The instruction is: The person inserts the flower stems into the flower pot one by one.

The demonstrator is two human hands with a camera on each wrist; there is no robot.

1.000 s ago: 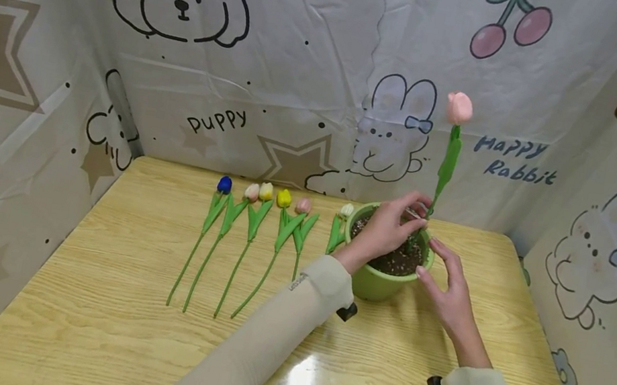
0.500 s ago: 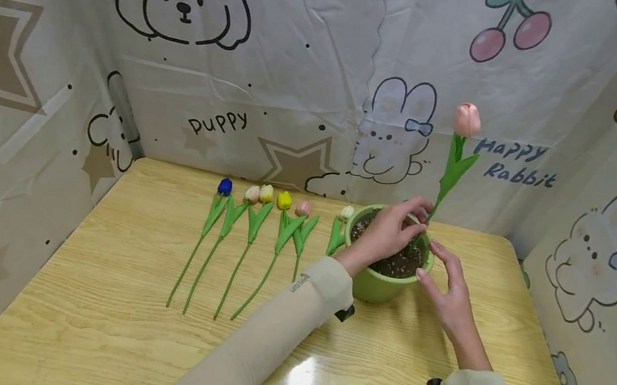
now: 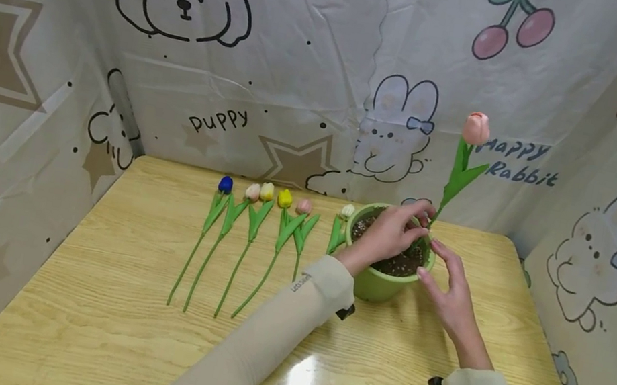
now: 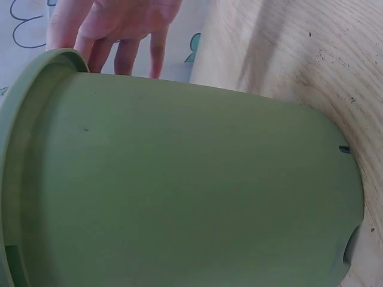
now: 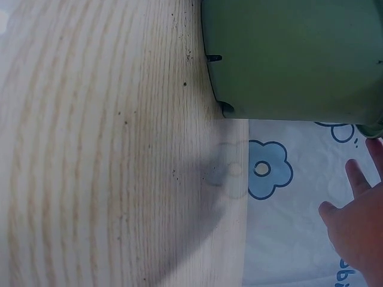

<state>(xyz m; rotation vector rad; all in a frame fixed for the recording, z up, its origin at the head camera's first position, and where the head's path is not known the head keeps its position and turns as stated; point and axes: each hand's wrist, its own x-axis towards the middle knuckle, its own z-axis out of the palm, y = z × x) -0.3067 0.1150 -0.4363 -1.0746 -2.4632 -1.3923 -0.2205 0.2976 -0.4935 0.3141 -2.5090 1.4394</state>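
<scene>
My left hand (image 3: 396, 231) reaches over the green pot (image 3: 378, 287) and pinches the lower stem of a pink tulip (image 3: 476, 129) near the far rim. This tulip stands tall and leans right; its stem's lower end is hidden behind my fingers. Dark speckled soil (image 3: 397, 262) fills the pot. My right hand (image 3: 453, 298) touches the rim's right side with fairly straight, spread fingers. In the right wrist view, the right hand (image 5: 362, 221) has its fingertips at the pot (image 5: 293, 60). The left wrist view is mostly pot wall (image 4: 191, 179), with the right hand's fingers behind it.
Left of the pot, several tulips lie in a row on the wooden table (image 3: 97, 320), among them a blue tulip (image 3: 225, 185) and a yellow tulip (image 3: 285, 199). A white tulip (image 3: 347, 212) lies beside the pot, partly hidden. Printed cloth (image 3: 310, 36) surrounds the table's back and sides.
The pink tulip's blossom has swung right and lower, and its leaves have turned to show more broadly. My left hand has shifted slightly right; the right hand stays at the rim.
</scene>
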